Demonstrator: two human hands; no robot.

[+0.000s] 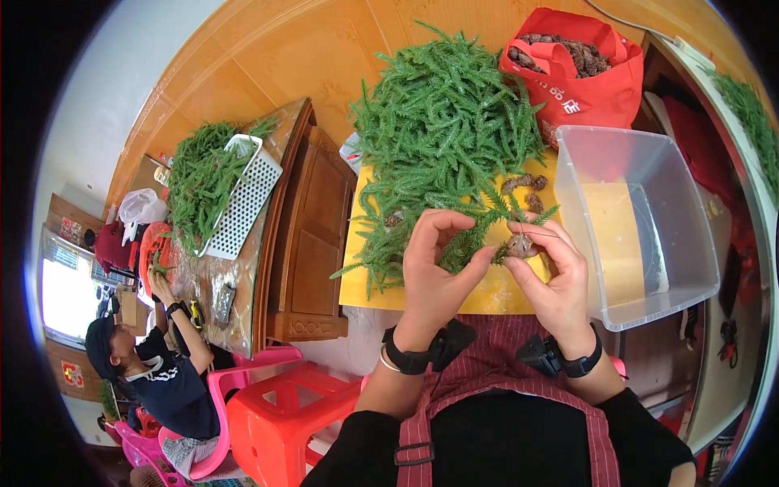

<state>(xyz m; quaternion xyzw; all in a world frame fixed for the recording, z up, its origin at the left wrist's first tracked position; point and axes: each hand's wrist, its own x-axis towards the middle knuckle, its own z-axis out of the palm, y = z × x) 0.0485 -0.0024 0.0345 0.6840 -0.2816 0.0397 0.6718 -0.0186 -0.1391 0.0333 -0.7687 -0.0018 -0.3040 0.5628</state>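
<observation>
Yellow board (495, 303) lies beneath; my left hand (434, 272) pinches a green sprig (464, 246), my right hand (558, 272) grips a pinecone (520, 245), presumably close together to steady both.

Bright window (69, 292), wood-panelled wall (292, 69)

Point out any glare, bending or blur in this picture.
Head view: the wooden wall curves toward the rim, and the corners are black; head view: the window is washed out to white, and the side table has a shiny glare; head view: the left hand, right hand and pinecone look reasonably sharp.
</observation>
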